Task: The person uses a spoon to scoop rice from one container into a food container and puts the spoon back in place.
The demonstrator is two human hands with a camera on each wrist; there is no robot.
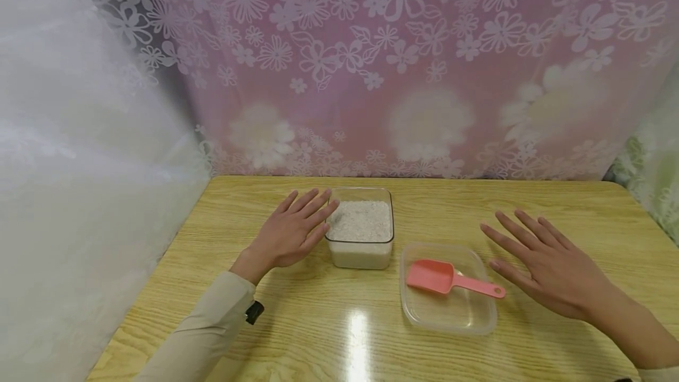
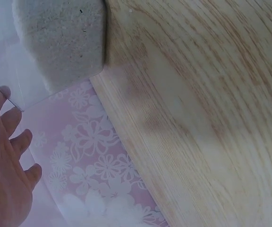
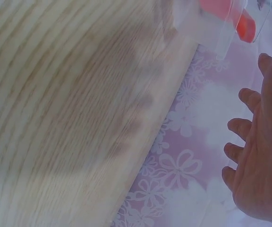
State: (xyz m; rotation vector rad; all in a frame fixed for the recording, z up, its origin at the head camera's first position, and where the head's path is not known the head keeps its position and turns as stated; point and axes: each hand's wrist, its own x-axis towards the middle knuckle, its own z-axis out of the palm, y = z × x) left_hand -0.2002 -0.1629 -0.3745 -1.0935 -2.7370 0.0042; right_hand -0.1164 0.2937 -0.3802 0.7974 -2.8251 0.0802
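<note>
A clear, dark-rimmed container (image 1: 361, 255) filled with pale, grainy powder stands near the middle of the table; its powder (image 2: 63, 40) also shows through the wall in the left wrist view. My left hand (image 1: 290, 231) is stretched out at its left side, fingers straight and overlapping the rim in the head view. In front and to the right lies a shallow translucent plastic box (image 1: 451, 324) with a pink scoop (image 1: 432, 277) in it, the handle lying across the right rim. To the right of that box my right hand (image 1: 557, 270) hovers with spread fingers, holding nothing.
The wood-grain table (image 1: 297, 335) has its far edge against a pink flowered curtain (image 1: 339, 105). A whitish sheet (image 1: 95, 164) hangs along the left, and a pale green curtain (image 1: 658, 164) borders the right. A black band (image 1: 254, 312) is on the left wrist.
</note>
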